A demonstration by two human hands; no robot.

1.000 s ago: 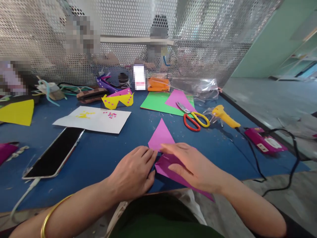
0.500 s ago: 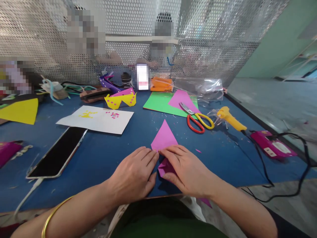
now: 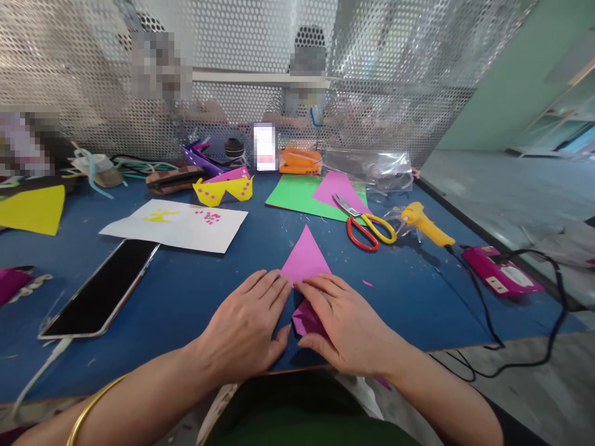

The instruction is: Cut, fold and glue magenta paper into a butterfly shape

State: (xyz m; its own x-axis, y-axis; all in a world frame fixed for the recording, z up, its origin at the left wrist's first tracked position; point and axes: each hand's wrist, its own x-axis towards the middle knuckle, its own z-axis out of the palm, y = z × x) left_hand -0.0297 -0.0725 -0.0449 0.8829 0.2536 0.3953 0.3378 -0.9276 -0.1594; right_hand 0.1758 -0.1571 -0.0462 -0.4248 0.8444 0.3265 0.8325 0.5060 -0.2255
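A pink-purple sheet of paper [image 3: 305, 255] lies on the blue table with its pointed end facing away from me. My left hand [image 3: 246, 325] rests palm down, its fingers stretched flat and their tips on the paper's left edge. From the right, my right hand [image 3: 346, 325] presses its fingertips on the same paper, close to the left fingertips. A folded part of the paper shows between its thumb and fingers. Both palms hide the rest of the fold. Scissors [image 3: 365, 226] with one red and one yellow handle lie beyond, partly on another pink piece [image 3: 338, 186].
A glue gun [image 3: 427, 224] and a magenta power strip [image 3: 502, 272] with black cables are on the right. To the left lie a phone [image 3: 102, 288] on a cable and a white sheet [image 3: 186, 238]. A yellow paper mask [image 3: 223, 192] and green paper [image 3: 292, 198] sit farther back.
The camera view has shifted slightly, so everything sits a little farther left. Both hands stay pressed on the paper with almost the same pose.
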